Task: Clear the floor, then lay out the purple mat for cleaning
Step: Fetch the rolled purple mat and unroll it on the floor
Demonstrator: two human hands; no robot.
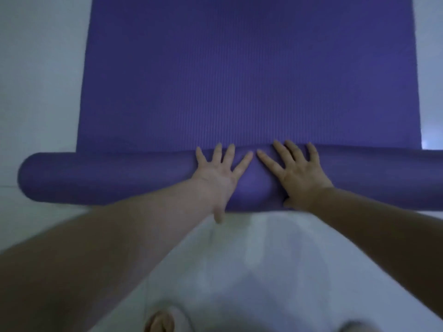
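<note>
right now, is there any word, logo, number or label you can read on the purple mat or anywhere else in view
No readable text anywhere in this view.
The purple mat shows only a fine ribbed texture, both on the flat part and on the rolled part under the left hand and the right hand.
The pale floor carries no print or sign.

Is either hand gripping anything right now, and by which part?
Nothing is gripped. The left hand and right hand lie flat with fingers spread, pressing on the middle of the rolled-up part of the purple mat.
</note>
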